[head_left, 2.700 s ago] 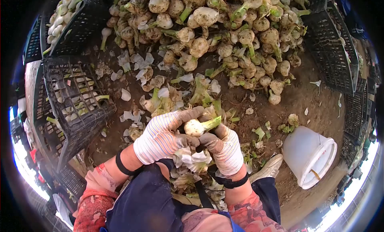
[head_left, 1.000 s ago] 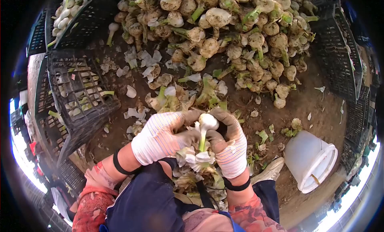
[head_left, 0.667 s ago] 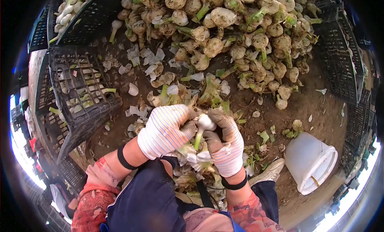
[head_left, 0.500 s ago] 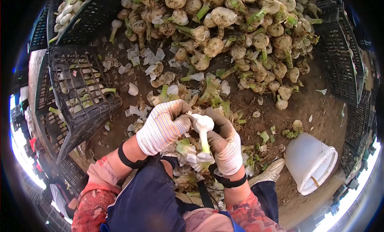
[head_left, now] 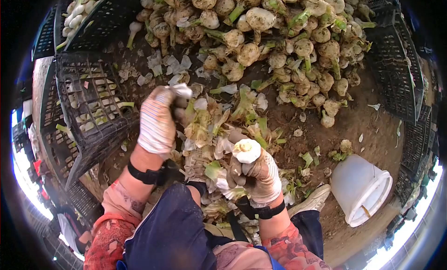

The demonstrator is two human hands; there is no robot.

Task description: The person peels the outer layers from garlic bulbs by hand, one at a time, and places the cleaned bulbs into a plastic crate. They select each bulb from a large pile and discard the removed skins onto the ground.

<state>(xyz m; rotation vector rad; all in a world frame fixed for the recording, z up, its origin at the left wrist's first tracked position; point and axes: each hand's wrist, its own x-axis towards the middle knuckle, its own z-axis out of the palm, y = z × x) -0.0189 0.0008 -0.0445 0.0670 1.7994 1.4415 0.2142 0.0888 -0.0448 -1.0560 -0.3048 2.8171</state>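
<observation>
A clean white garlic bulb [head_left: 247, 152] rests in the fingers of my right hand [head_left: 263, 177], its root end facing up at me. The glove on this hand is soiled at the fingers, which are closed round the bulb, and the stalk is hidden beneath it. Off to the left, my gloved left hand [head_left: 157, 121] pinches a piece of white garlic skin [head_left: 181, 90] over the littered ground. Peeled skins and leaf scraps [head_left: 201, 125] lie between and below both hands.
A large heap of unpeeled garlic [head_left: 274, 41] covers the ground ahead. At the left stands a black crate [head_left: 100, 130] with trimmed garlic inside; another crate [head_left: 88, 25] is behind it. A white bucket [head_left: 354, 186] lies tipped at right, below stacked crates [head_left: 396, 60].
My left hand has left the bulb and moved left and away, carrying a piece of skin. My right hand has kept the bulb and turned it root end up.
</observation>
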